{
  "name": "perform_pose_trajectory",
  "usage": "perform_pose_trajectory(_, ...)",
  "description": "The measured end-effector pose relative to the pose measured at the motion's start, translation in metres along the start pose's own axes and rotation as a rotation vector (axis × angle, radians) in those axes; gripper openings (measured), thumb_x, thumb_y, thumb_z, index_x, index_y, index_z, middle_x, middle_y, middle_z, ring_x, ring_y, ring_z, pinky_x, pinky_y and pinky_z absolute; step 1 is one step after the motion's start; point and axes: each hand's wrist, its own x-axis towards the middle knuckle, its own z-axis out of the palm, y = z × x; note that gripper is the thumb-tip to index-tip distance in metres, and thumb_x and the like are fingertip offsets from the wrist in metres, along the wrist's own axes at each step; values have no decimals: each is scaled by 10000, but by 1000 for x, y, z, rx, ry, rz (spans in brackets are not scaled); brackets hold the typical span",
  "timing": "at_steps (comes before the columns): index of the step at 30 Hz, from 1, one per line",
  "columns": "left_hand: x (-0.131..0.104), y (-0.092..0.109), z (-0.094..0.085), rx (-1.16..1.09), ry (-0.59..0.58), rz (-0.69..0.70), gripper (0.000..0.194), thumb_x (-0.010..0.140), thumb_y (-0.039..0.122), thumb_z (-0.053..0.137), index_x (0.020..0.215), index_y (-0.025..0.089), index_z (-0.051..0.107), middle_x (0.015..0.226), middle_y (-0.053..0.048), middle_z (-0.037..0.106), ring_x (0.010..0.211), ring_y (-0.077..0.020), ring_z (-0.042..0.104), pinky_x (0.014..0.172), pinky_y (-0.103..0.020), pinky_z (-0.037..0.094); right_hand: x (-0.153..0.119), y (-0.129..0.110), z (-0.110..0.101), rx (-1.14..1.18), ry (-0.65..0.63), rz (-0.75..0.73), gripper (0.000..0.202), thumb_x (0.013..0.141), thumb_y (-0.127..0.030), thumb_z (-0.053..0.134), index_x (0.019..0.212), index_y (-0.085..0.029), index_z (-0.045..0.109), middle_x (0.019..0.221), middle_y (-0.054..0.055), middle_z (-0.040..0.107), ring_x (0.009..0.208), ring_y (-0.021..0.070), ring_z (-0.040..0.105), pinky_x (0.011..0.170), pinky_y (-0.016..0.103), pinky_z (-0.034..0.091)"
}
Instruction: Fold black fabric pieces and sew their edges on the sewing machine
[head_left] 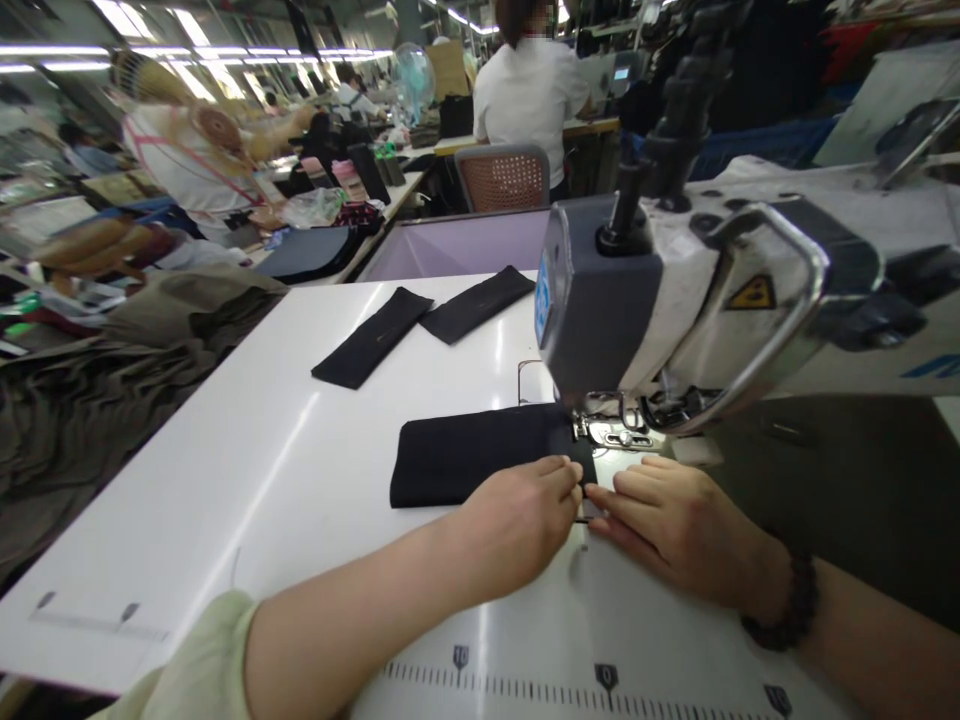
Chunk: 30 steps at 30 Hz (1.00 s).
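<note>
A folded black fabric piece [457, 455] lies on the white sewing table, its right end beside the presser foot [581, 428] of the sewing machine [600, 310]. My left hand [525, 515] is closed at the near right corner of the cloth, fingers curled and thumb side towards the machine. Just to the right, my right hand [675, 520] has its fingers bent, with the index tip and thumb at the right edge of the same piece. The fingertips of both hands nearly meet there. Whatever lies under the fingers is hidden.
Two smaller black fabric pieces [373, 338] [480, 304] rest farther back on the white table [247, 480]. A ruler scale [525, 688] runs along its near edge. Dark cloth [90, 430] is heaped at left. A co-worker [525, 90] sits ahead, another person [195, 150] at left.
</note>
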Motion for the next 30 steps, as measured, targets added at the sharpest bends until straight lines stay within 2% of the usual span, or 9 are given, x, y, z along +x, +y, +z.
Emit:
perform_pose_trajectory(4,2,-8,6,13,27,-38,233,829,86,395,985,3,547,991,-141,580,1025,-200,491,982,-295,339,1,3,3,-43,-32,87,272,860,-303,408,915,-139,618,661,39,574,615,141,532,594,276,402)
perform_pose_trajectory(9,6,-17,9,-12,0,-145,184,832,123,417,932,58,557,981,-129,554,971,-216,496,866,-319,434,2,6,7,-110,-38,173,279,831,-301,458,1009,-136,596,799,83,630,714,173,576,640,291,456)
perform_pose_trajectory(12,8,-21,10,-25,-3,-165,205,819,120,434,980,51,540,986,-131,551,1015,-228,476,903,-337,407,3,7,9,-132,-43,211,307,817,-296,476,1051,-124,578,850,98,639,742,186,587,643,297,474)
perform_pose_trajectory(19,8,-25,14,-35,25,-228,318,829,100,386,1126,16,461,1166,-163,480,1135,-225,407,1012,-345,293,4,5,9,-127,-44,231,315,783,-278,522,1047,-116,575,862,97,635,753,202,589,641,312,487)
perform_pose_trajectory(25,9,-27,12,-68,44,-244,292,832,93,400,1107,40,481,1173,-165,488,1128,-205,434,1000,-327,313,4,5,7,-128,-40,233,306,776,-285,529,1035,-129,577,849,89,638,746,193,588,633,295,480)
perform_pose_trajectory(30,8,-27,13,-20,1,-270,312,852,112,375,1150,66,455,1238,-166,444,1165,-220,401,985,-381,319,5,5,6,-147,-25,218,278,794,-293,500,1010,-139,584,842,90,641,730,185,589,627,285,475)
